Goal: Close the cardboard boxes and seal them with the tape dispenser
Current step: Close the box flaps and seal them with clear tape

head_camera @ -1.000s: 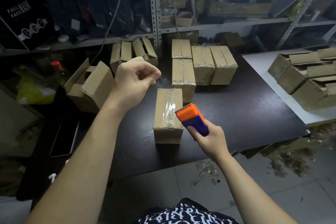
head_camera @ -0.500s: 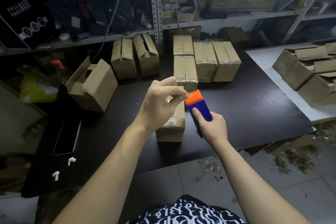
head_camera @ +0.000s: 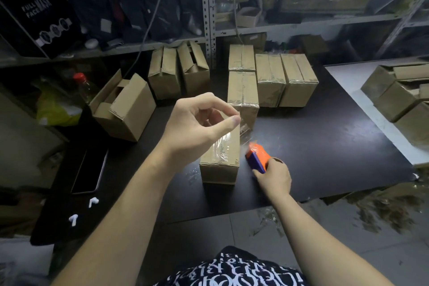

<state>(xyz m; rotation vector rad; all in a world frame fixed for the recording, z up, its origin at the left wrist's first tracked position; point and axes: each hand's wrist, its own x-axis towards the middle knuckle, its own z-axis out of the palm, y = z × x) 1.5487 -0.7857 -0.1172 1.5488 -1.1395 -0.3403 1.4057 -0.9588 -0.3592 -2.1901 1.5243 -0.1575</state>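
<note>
**A:** Head view first (it's the only one). Where's the box?

**B:** The box (head_camera: 220,160) stands near the front of the table (head_camera: 325,146), with clear tape (head_camera: 245,131) shining along its top. The right hand (head_camera: 275,177) has its grip wrapped round the tape dispenser (head_camera: 257,157), low and just beside the box's right side.

**A:** And the left hand (head_camera: 199,123)?

**B:** It's raised above the box. Thumb and forefinger look to be pinching the tape's loose end.

**A:** What's the risk?

**B:** If the pull slackens, I'd expect the stretched strip to twist, stick to itself or land crooked.
</note>
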